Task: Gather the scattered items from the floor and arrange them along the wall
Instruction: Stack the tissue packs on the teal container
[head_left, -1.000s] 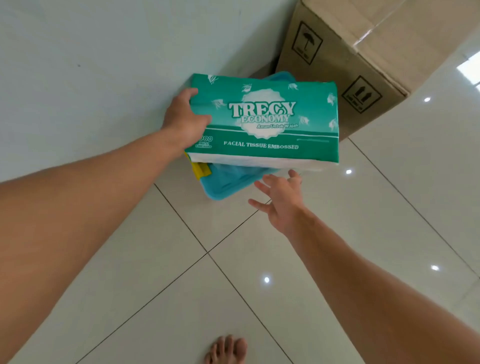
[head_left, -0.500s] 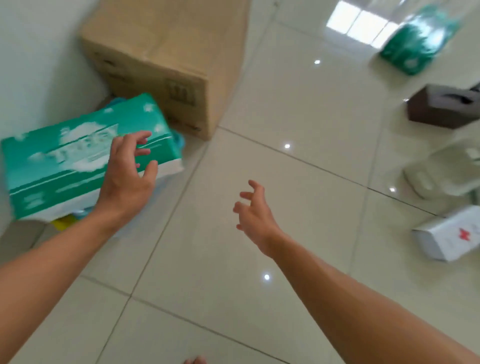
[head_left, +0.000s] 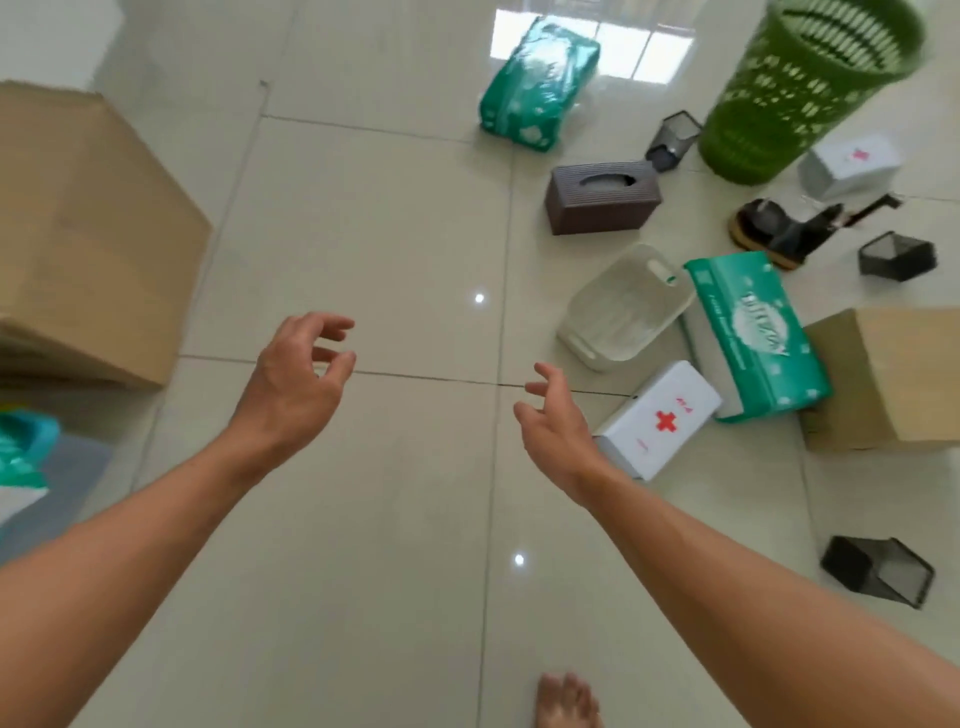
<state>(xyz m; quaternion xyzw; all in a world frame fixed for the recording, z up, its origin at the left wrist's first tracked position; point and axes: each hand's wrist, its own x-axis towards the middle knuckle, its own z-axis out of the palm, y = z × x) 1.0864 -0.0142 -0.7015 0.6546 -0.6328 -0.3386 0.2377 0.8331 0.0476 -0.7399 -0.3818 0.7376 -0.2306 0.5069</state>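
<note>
Both hands hover empty over the tiled floor. My left hand (head_left: 298, 379) has loosely curled fingers and holds nothing. My right hand (head_left: 553, 421) is relaxed, just left of a white first-aid box (head_left: 660, 418) with a red cross. Behind that box lie a white plastic basket (head_left: 626, 306) and a green tissue pack (head_left: 756, 332). Farther off are a brown tissue box (head_left: 602, 196), another green tissue pack (head_left: 540, 83) and a green laundry basket (head_left: 800, 88). At the far left edge, by the wall, a green tissue pack (head_left: 21, 452) shows partly.
A large cardboard box (head_left: 78, 234) stands at the left by the wall. A smaller cardboard box (head_left: 893, 379) sits at the right. Three black mesh holders (head_left: 878, 571) (head_left: 896, 255) (head_left: 672, 140), a second first-aid box (head_left: 849, 165) and a black tape dispenser (head_left: 779, 228) are scattered. My bare foot (head_left: 566, 701) is at the bottom.
My left hand let go of the green tissue pack, now left by the wall. The view swung right from the wall to the scattered items; both hands moved with it, empty.
</note>
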